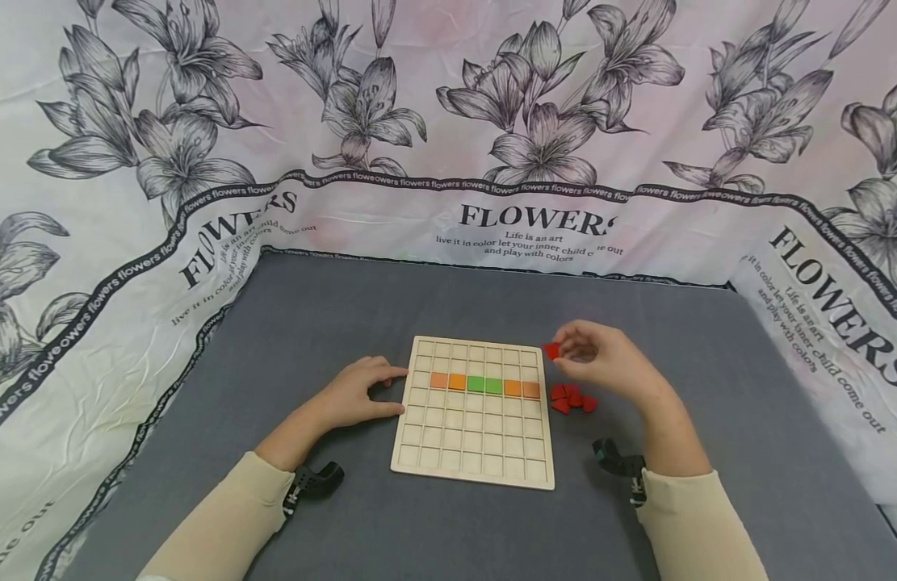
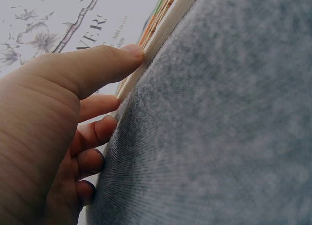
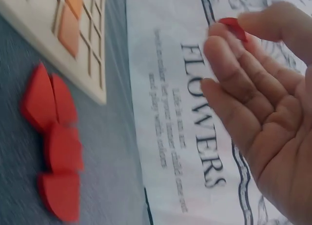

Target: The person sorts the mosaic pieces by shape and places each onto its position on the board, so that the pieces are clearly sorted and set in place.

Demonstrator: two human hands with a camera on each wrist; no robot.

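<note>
A pale wooden grid board (image 1: pixel 471 480) lies on the grey cloth, with one row of square tiles: orange, green (image 1: pixel 484 385) and orange-brown. My left hand (image 1: pixel 362 392) rests at the board's left edge, thumb and index fingertip touching its side; the left wrist view shows the thumb (image 2: pixel 114 64) against the rim. My right hand (image 1: pixel 601 355) pinches a small red piece (image 1: pixel 551 350) between thumb and fingertips, just past the board's upper right corner. Below that hand, several red pieces (image 1: pixel 570 397) with curved edges lie in a cluster beside the board's right edge.
Grey cloth (image 1: pixel 361 516) covers the table. A white floral sheet (image 1: pixel 390 214) with printed lettering rises along the back and both sides. Black bands with camera mounts (image 1: pixel 319 482) sit on both wrists, near the cream sleeves (image 1: pixel 223 516).
</note>
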